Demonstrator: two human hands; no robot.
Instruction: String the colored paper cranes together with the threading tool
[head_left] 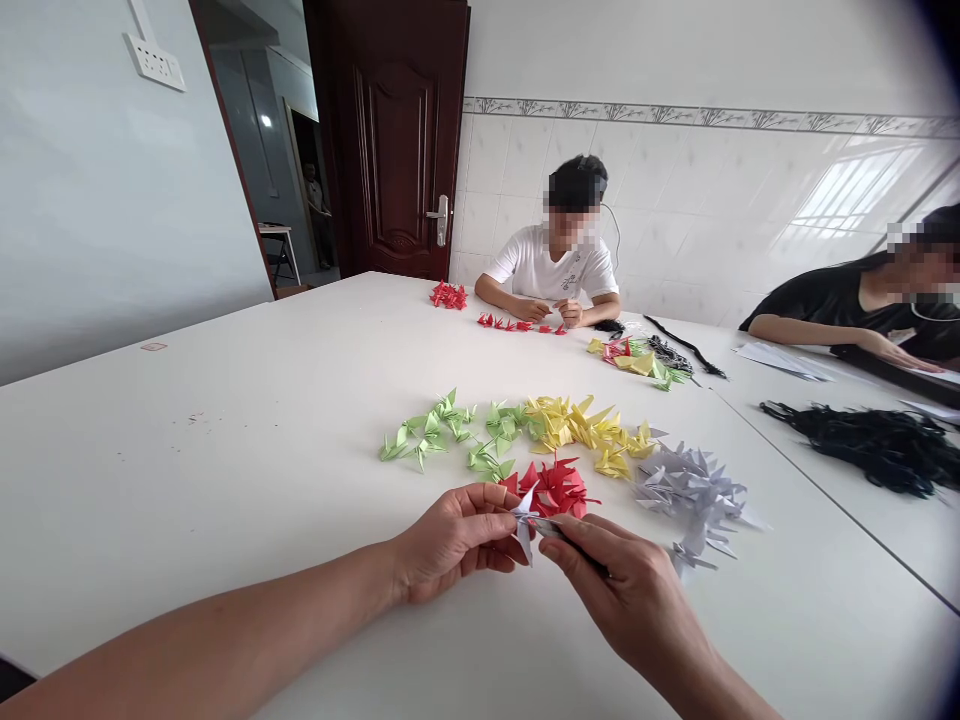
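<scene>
One pale paper crane (526, 525), lower centre of frame, pinched between thumb and curled fingers of the left hand (465, 540). Right hand (637, 580) closed around one slim dark tool (589, 548); its flat greyish end meets the crane. Exact tool type cannot be told.

Four colour groups of folded cranes lie just beyond the hands, all crisp paper with sharp points and creased wings. Green cranes (427, 428) spread loosely at centre; yellow cranes (570, 422) packed tighter to their right; red cranes (559, 488) heaped nearest the fingers; pale cranes (694, 485) piled right of centre. Overlap defeats a count in each.

Farther up the frame, one small red pile (448, 294) and one line of red pieces (517, 325), the line in front of a co-worker in a white shirt (551, 265). One mixed-colour cluster (637, 362) right of that. Second co-worker, dark top (817, 295), at the right edge. One tangled heap of black strands (862, 440), soft and stringy, right of frame. White table (225, 480), smooth, one seam at right.
</scene>
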